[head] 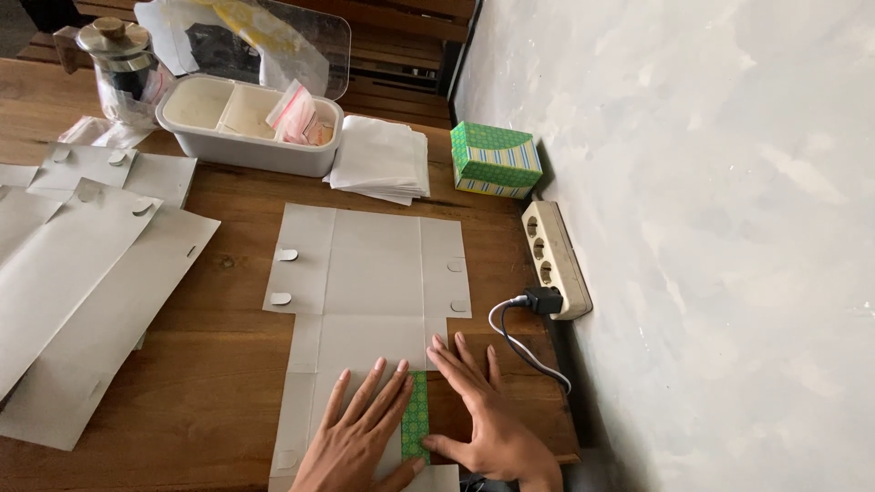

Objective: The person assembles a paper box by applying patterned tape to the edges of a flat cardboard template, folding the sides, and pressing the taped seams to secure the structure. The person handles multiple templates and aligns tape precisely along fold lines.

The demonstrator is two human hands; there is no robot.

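Surroundings on the wooden table point(219, 383).
A white two-compartment tray point(246, 150) holds small plastic bags point(293, 114); beside it lie stacked white papers point(378, 159) and a green patterned box point(495, 159). A glass jar point(118, 73) stands far left. Flat grey cardboard blanks point(82, 282) lie left; a power strip point(554, 260) with a black plug point(544, 300) lies against the wall point(711, 237).

Both bare hands sit at the bottom centre of the frame, palms down and pressed flat. The left hand point(357, 435) lies with its fingers spread and pointing toward the upper right, the thumb angled out to the right. The right hand point(481, 415) is just beside it, fingers extended toward the upper left, the thumb stretched left along the lower edge.
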